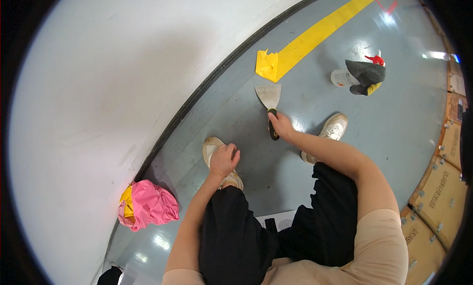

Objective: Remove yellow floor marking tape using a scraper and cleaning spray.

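My right hand (pixel 282 125) is wrapped round the black handle of a putty knife (pixel 269 96). Its wide metal blade points away from me, just short of the folded, torn end of a yellow floor tape strip (pixel 315 39). Over my left shoe, my left hand (pixel 224 159) is closed with its fingers curled; whatever may be inside them is hidden. A white spray bottle (pixel 342 78) with a red trigger lies on the floor at the right. A grey and yellow work glove (pixel 367 76) covers part of that bottle.
A white wall (pixel 98 88) with a black base strip (pixel 197 95) curves along the left. Against it sits a pink plastic bag (pixel 155 206) with yellow material inside. Wooden crates (pixel 438 191) line the right edge. Between my legs a white perforated object (pixel 283 220) shows partly.
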A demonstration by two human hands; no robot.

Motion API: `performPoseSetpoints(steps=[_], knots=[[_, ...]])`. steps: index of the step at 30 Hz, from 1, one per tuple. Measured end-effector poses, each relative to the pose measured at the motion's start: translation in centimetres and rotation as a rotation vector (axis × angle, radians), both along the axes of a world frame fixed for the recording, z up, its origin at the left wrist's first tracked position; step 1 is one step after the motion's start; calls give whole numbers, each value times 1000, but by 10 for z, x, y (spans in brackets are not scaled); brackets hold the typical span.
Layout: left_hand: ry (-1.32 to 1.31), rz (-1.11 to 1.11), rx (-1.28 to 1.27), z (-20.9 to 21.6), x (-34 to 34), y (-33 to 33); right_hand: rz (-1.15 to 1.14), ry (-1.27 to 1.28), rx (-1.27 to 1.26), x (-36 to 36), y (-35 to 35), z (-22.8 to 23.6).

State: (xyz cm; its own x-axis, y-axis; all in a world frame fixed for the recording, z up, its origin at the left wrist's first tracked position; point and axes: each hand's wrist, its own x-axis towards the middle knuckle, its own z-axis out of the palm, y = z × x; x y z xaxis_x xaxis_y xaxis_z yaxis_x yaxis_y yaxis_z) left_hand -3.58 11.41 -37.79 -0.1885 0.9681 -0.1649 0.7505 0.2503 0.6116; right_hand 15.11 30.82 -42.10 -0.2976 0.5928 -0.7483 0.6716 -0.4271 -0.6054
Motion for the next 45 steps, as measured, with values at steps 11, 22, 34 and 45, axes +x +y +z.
performPoseSetpoints(steps=[11, 22, 34, 45], knots=[[3, -4, -3, -3, 2, 0, -1, -61, 38, 10, 28, 3], [-7, 18, -4, -1, 1, -1, 29, 2, 55, 10, 25, 9], [12, 5, 69, -2, 4, 3, -136, 111, -76, 21, 17, 12], [10, 3, 75, -2, 5, 3, -151, 95, -142, 12, 40, -2]])
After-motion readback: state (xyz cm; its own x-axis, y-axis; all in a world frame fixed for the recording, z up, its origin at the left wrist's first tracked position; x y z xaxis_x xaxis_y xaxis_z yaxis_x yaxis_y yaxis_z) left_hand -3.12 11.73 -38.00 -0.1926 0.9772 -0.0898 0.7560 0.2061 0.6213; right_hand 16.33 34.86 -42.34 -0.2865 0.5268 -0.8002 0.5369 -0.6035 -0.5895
